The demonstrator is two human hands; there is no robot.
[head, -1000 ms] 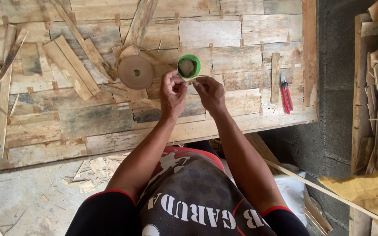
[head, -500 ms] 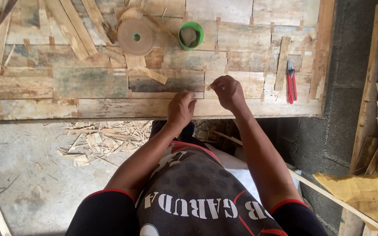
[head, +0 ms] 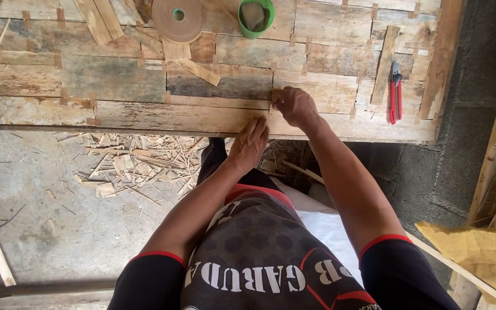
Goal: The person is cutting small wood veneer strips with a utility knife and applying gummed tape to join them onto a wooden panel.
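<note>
1. Wooden veneer sheet (head: pixel 213 117), pale and patched from many thin strips, lies flat across the upper part of the view, and both hands are on its near edge.
2. The left hand (head: pixel 249 144) lies flat with fingers straight and together, and the fingertips press on the front edge of the sheet.
3. The right hand (head: pixel 295 106) is just beside it, a little farther in, with the fingers curled down on a seam between two strips. I cannot tell if something small is pinched under them.
4. The two hands are close but do not touch each other.
5. Farther from the hands, a roll of brown paper tape (head: pixel 178 17) lies flat near the far edge of the sheet.
6. Just beside the roll on the right stands a green cup (head: pixel 256 17) with something grey inside.
7. Red-handled pliers (head: pixel 395 92) rest on the sheet, well to the right of the right hand.
8. Loose wood strips (head: pixel 101 20) lie left of the roll.
9. Below the sheet, wood chips (head: pixel 139 163) are scattered on the grey concrete floor (head: pixel 47 224).
</note>
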